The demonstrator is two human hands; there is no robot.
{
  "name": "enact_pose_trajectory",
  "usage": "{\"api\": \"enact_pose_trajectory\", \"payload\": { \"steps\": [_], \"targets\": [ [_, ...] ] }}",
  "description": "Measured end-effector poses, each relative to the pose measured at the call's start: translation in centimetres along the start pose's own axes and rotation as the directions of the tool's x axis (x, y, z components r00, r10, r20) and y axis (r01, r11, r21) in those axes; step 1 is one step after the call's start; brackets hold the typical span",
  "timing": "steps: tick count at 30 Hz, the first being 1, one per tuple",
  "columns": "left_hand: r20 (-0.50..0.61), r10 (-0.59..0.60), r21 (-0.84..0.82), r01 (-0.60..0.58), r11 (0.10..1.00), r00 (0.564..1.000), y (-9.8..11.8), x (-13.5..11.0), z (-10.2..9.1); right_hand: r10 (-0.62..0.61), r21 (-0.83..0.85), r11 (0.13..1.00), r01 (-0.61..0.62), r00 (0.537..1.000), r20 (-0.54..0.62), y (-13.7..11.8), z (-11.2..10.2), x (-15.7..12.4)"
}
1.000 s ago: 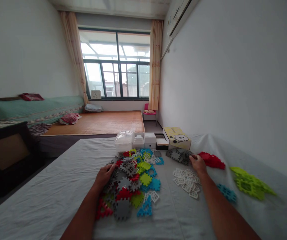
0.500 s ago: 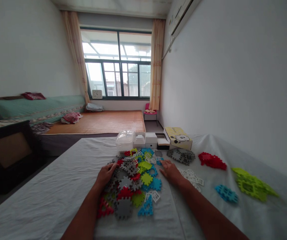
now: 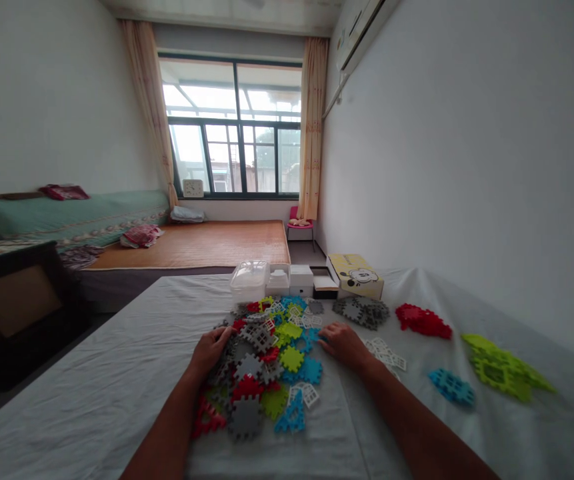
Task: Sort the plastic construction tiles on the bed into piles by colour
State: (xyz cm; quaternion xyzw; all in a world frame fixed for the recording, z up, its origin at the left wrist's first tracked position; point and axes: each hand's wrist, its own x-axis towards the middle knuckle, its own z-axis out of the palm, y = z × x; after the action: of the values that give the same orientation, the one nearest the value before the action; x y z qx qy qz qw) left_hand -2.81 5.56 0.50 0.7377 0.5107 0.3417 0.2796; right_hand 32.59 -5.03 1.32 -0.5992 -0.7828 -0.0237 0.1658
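A mixed pile of interlocking plastic tiles (image 3: 267, 363) in grey, red, green, blue and white lies on the white sheet (image 3: 117, 373). My left hand (image 3: 211, 350) rests on the pile's left edge, fingers curled over grey tiles. At the pile's right edge my right hand (image 3: 344, 343) lies with its fingers bent, touching a blue tile (image 3: 311, 335). To the right lie sorted groups: grey (image 3: 361, 311), red (image 3: 423, 321), white (image 3: 385, 353), blue (image 3: 451, 387) and green (image 3: 504, 370).
A clear plastic box (image 3: 250, 281), small white boxes (image 3: 301, 279) and a yellow carton (image 3: 355, 275) stand at the far edge. A white wall runs along the right. A low bed platform (image 3: 191, 245) and dark cabinet (image 3: 11, 307) are to the left.
My right hand has come back from the grey and red groups on the right to the right edge of the mixed pile. The left hand has stayed on the pile.
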Motion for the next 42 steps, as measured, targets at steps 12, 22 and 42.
{"api": "enact_pose_trajectory", "payload": {
  "steps": [12, 22, 42],
  "targets": [
    [-0.003, 0.021, -0.004, -0.021, 1.000, 1.000, -0.6, 0.3, 0.2, 0.403, 0.356, 0.887, -0.294, 0.870, -0.284, 5.3, -2.3, -1.4],
    [0.004, 0.026, 0.041, -0.026, 0.999, 1.000, -0.1, 0.1, 0.0, 0.430, 0.307, 0.863, -0.402, 0.903, -0.027, 11.4, -9.2, -10.3],
    [-0.037, 0.062, -0.005, -0.062, 0.998, 0.997, -0.4, -0.2, 0.5, 0.021, 0.189, 0.980, -0.063, 0.976, 0.216, -5.6, -2.2, -2.4]
  ]
}}
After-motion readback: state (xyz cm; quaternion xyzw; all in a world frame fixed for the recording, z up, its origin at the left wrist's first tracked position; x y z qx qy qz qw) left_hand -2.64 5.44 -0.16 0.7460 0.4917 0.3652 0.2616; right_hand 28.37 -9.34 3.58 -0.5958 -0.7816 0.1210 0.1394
